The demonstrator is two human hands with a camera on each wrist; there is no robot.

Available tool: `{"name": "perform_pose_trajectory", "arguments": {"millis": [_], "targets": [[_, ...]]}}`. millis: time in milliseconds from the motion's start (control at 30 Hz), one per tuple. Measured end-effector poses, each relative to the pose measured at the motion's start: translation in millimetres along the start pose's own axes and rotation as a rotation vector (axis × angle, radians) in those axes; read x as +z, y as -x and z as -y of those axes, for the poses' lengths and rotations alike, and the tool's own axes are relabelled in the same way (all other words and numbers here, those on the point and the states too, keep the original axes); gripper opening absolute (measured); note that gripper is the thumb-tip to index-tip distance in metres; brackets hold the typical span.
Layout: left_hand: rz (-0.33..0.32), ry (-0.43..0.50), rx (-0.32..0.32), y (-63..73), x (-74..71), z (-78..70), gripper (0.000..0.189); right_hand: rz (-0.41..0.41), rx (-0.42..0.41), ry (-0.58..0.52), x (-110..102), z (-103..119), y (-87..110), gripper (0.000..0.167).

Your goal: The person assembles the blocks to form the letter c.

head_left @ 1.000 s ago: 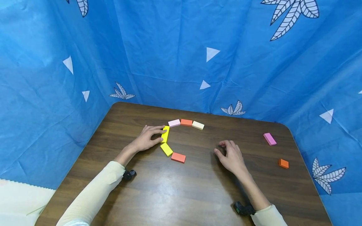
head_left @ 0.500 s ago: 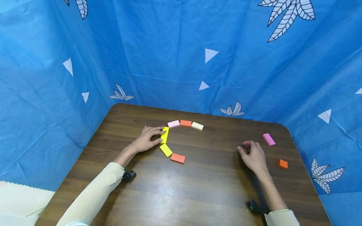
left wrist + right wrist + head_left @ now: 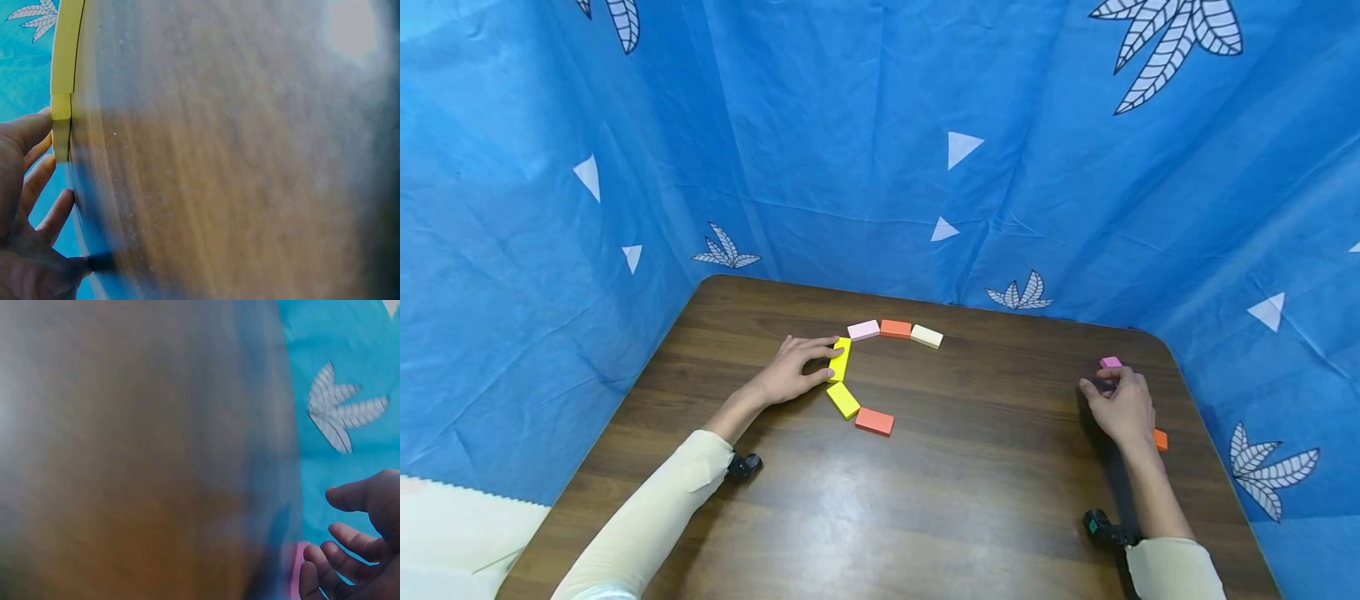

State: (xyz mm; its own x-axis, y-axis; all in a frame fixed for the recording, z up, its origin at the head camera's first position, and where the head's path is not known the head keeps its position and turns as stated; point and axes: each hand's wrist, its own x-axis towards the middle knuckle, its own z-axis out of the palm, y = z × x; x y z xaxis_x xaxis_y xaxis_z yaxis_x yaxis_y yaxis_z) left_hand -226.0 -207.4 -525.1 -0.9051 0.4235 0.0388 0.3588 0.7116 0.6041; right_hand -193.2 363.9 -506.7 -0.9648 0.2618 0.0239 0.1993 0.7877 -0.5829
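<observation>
At the left of the table, my left hand (image 3: 786,369) holds a yellow block (image 3: 841,360), its thumb near one end and fingertips near the other. Just below it in the head view lies a second yellow block (image 3: 843,401), followed by a coral block (image 3: 875,421). Over on the right, my right hand (image 3: 1123,406) hovers at a pink block (image 3: 1110,362), partly covering it. In the right wrist view, thumb and fingers stand apart, with the pink block (image 3: 296,569) beside the fingertips; whether they touch it I cannot tell.
A pale pink block (image 3: 863,330), a red-orange block (image 3: 896,328) and a cream block (image 3: 927,336) continue the curved row at the back. An orange block (image 3: 1161,439) peeks out beside the right hand. Blue cloth (image 3: 850,167) surrounds the brown table (image 3: 970,500).
My right hand has travelled to the right across the table, reaching the pink block and partly hiding it and the orange one. The left hand stays at the yellow block.
</observation>
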Motion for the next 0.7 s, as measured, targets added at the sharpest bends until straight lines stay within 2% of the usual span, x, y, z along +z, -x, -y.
{"name": "perform_pose_trajectory", "arguments": {"millis": [233, 500, 700], "targets": [[-0.017, 0.005, 0.026, 0.1, 0.5, 0.6, 0.046, -0.032, 0.092, 0.010, -19.8, -19.8, -20.1, 0.066], [-0.004, -0.001, 0.003, 0.1, 0.8, 0.6, 0.046, -0.030, 0.061, 0.062, -19.1, -34.3, -28.6, 0.060], [-0.005, -0.008, 0.014, 0.7, 1.4, 0.7, 0.045, -0.005, 0.090, 0.066, -16.5, -38.0, -26.8, 0.056]]}}
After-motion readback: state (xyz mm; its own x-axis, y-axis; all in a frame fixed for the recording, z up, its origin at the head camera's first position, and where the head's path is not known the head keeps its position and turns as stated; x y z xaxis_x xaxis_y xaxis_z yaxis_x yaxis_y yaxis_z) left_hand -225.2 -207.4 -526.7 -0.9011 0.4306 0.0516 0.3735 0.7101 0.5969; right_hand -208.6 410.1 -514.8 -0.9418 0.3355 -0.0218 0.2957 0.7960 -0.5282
